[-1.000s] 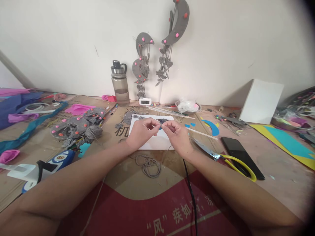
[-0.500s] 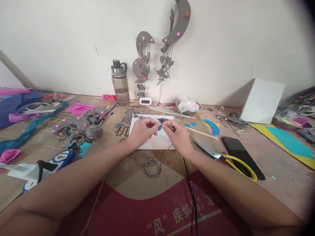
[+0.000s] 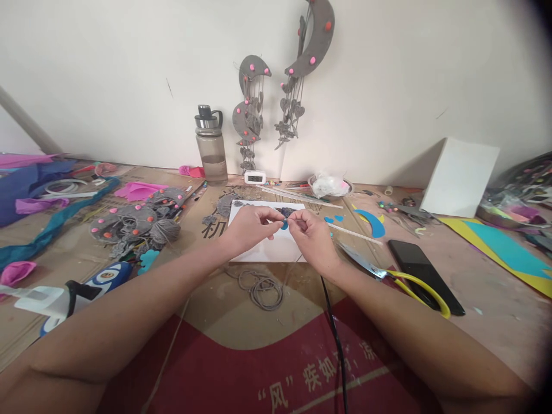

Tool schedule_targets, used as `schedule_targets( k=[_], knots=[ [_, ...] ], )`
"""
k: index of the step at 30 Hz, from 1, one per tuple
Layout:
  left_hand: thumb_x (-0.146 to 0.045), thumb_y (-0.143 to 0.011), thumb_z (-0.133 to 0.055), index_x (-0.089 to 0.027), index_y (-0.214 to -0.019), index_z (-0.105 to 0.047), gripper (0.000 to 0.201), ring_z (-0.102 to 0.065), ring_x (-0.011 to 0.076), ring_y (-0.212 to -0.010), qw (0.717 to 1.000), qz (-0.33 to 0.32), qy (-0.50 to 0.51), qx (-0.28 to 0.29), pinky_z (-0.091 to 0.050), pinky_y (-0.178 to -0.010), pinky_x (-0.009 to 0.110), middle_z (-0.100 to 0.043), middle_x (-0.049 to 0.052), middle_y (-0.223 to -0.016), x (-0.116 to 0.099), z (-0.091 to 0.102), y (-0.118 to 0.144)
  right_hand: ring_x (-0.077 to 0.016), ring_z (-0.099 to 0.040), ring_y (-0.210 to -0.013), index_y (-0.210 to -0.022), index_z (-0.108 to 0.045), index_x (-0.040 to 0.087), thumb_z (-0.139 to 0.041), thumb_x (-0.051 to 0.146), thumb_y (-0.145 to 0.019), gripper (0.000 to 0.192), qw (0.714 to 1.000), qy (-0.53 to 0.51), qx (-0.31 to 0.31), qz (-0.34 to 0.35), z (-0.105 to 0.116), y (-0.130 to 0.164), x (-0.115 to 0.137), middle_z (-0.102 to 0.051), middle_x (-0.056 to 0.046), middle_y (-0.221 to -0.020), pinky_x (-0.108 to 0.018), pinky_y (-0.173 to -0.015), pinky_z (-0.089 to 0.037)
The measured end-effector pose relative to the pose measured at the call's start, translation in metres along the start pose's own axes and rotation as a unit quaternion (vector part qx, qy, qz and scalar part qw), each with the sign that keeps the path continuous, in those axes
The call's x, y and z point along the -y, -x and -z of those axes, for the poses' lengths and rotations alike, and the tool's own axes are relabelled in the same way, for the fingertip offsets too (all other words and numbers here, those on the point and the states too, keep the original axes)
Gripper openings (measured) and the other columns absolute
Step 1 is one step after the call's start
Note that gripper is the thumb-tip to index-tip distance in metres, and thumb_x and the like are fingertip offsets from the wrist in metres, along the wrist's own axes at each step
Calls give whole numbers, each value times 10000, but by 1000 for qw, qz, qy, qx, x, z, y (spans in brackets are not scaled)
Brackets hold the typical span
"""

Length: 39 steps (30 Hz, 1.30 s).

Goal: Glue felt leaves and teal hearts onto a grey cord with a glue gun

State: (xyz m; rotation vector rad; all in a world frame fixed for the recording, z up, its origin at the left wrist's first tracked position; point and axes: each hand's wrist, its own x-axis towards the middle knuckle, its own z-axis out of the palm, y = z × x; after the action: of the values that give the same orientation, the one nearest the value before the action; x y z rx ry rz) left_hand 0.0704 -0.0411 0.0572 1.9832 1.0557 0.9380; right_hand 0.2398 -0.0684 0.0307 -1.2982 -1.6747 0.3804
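Over a white sheet (image 3: 269, 251), my left hand (image 3: 254, 226) pinches a small blue cutout (image 3: 284, 225) between thumb and fingertips. The piece is partly covered, so its full outline is hidden. My right hand (image 3: 311, 234) is closed in a pinch right beside it; what lies between those fingertips is too small to make out. Behind the hands, a dark grey yarn-covered piece (image 3: 282, 211) shows in part on the sheet. Two small blue hearts (image 3: 329, 220) lie to the right of my right hand. A loose coil of grey cord (image 3: 266, 292) rests nearer to me.
Yellow-handled scissors (image 3: 379, 274) and a black phone (image 3: 425, 276) lie at right. At left are a blue-and-white glue gun (image 3: 103, 279) and grey decorated crescents (image 3: 114, 227). A water bottle (image 3: 211, 149) stands by the wall, with hanging moon ornaments (image 3: 254, 68) beside it. A black cable (image 3: 334, 339) runs toward me.
Both hands have shifted slightly to the right with the blue cutout, and their fingertips have altered position around it. The things on the table lie as before.
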Motion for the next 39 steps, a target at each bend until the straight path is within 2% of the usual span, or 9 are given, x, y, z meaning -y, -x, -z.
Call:
schedule_targets(
  k=[3,6,13,18,25,28,33,36,39],
  knots=[
    [-224,-735,-609,-220,-819,-752,166,-556,116,-534,995,-70,-70,-34,-408,-566,238,-689,-4,-655,-1,-1,1,-148,-525,-730,-828,-585,201,-492,261,-837,111,999,38,4,37,0,1,1,-611,-21,-802,-275,-683,-394],
    [-197,-746,-586,-228,-778,-743,163,-538,122,-528,988,-113,-103,-38,-391,-568,245,-653,-16,-571,-1,-3,2,-158,-529,-744,-843,-585,206,-481,253,-852,114,995,82,8,65,0,4,2,-607,-28,-808,-281,-679,-385],
    [-177,-735,-568,-204,-599,-660,167,-514,124,-537,984,-108,-133,-47,-367,-563,252,-642,5,-573,0,-3,4,-167,-527,-752,-882,-579,207,-442,274,-909,155,987,112,42,108,2,6,5,-594,-42,-829,-299,-699,-386],
    [-177,-707,-583,-196,-609,-662,127,-538,119,-525,994,-67,-35,-79,-394,-527,228,-634,3,-561,9,0,0,-160,-522,-713,-1106,-530,180,-467,270,-895,237,991,77,80,77,0,5,4,-599,-40,-835,-295,-672,-391],
    [-280,-724,-618,-166,-729,-679,130,-511,96,-419,990,58,63,-110,-392,-424,213,-662,27,-587,30,4,-9,-147,-513,-711,-820,-608,200,-454,242,-896,177,989,64,105,88,9,0,14,-606,-17,-769,-287,-653,-367],
    [-298,-717,-635,-159,-732,-672,144,-501,88,-418,979,78,119,-147,-339,-392,201,-670,42,-602,42,8,-14,-157,-524,-747,-788,-618,210,-472,260,-891,186,989,56,104,84,14,-2,20,-606,-19,-771,-299,-687,-384],
    [-280,-662,-680,-139,-688,-635,151,-562,100,-495,940,107,244,-212,-348,-422,198,-636,35,-602,53,15,-24,-201,-541,-993,-774,-634,235,-508,312,-891,189,989,9,94,110,29,-4,38,-647,-28,-970,-394,-906,-382],
    [-263,-632,-701,-132,-686,-615,166,-585,103,-531,922,115,296,-222,-326,-417,193,-609,17,-613,54,16,-26,-196,-575,-932,-827,-640,239,-467,385,-918,244,989,-69,118,61,45,0,58,-657,-27,-995,-362,-789,-443],
    [-260,-625,-713,-129,-701,-608,184,-585,98,-534,913,119,322,-219,-311,-418,192,-604,12,-632,54,17,-27,-187,-593,-867,-867,-652,248,-461,384,-928,242,985,-130,95,56,61,9,81,-658,-24,-913,-350,-757,-463]
  ],
)
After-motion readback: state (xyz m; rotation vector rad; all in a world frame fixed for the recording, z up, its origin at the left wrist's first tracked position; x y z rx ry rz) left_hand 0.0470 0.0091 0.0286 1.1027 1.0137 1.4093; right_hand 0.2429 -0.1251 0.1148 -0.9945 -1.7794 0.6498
